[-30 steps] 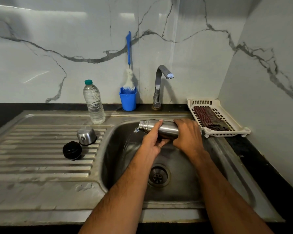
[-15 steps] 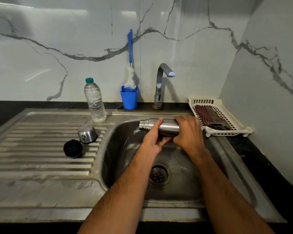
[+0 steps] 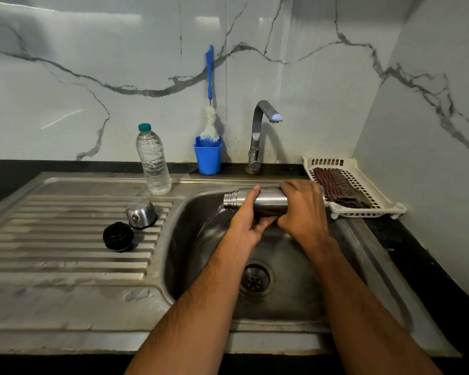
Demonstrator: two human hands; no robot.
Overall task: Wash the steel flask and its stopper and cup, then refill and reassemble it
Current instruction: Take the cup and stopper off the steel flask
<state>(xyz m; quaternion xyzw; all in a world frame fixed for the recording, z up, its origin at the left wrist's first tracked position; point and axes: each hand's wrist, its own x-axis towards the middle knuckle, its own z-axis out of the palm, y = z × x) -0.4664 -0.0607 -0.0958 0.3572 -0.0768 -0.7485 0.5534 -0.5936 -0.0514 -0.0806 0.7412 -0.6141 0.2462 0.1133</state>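
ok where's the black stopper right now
The black stopper sits on the ribbed draining board, left of the sink basin, just in front and left of the steel cup.

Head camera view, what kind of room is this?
Most likely a home kitchen: a stainless steel sink with ribbed drainboard, a curved metal tap against marble-look wall, and a blue-handled bottle brush in a blue plastic cup.
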